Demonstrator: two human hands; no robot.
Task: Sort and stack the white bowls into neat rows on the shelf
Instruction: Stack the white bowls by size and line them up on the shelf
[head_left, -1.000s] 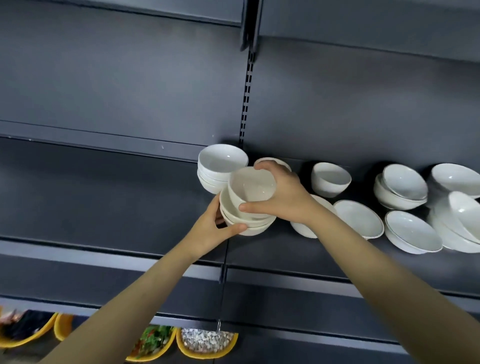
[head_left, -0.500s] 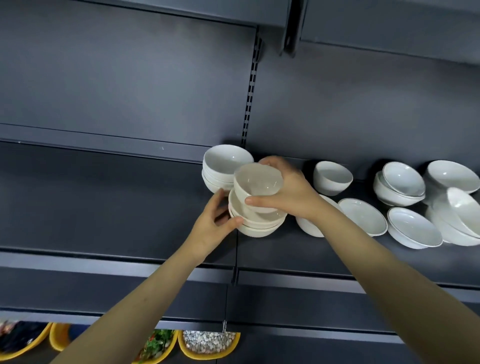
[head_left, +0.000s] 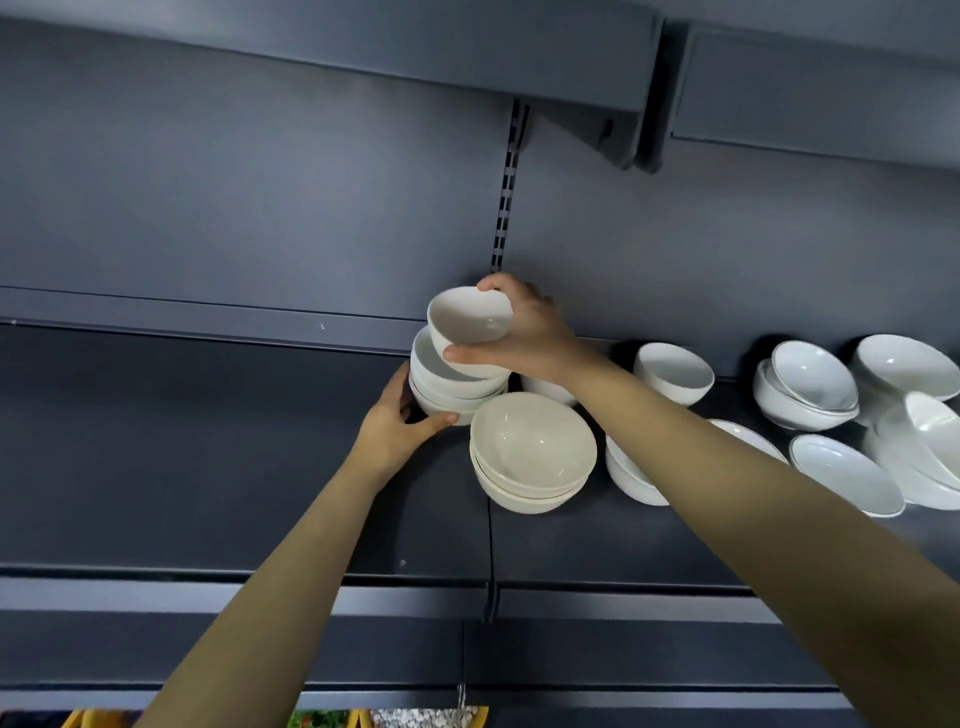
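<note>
White and glossy, a small bowl (head_left: 470, 325) sits in the right hand (head_left: 524, 332), thumb along its near rim and fingers curled over the far rim — a firm grasp from the side. That arm reaches up and forward from the lower right, nearly straight, wrist bent inward toward the left. The bowl is tilted, its mouth facing toward the camera and slightly left, its base pointing back at the rear wall of the grey shelf (head_left: 208, 441); it rests partly inside the top of the rear stack (head_left: 452, 387).

The left hand (head_left: 400, 423) cups the left side of that rear stack, thumb pressed against its lower bowl, the other fingers hidden behind — gripping it steady.

Half a second ago the same bowl was held over the front stack (head_left: 532, 454), with the left hand against that stack's side. Now the bowl has gone back and up to the rear stack, the left hand has gone with it, and the front stack stands free, upright, with its mouth open upward.

To the right, loose bowls (head_left: 810, 384) lie scattered on the shelf, several tilted or leaning on each other.
</note>
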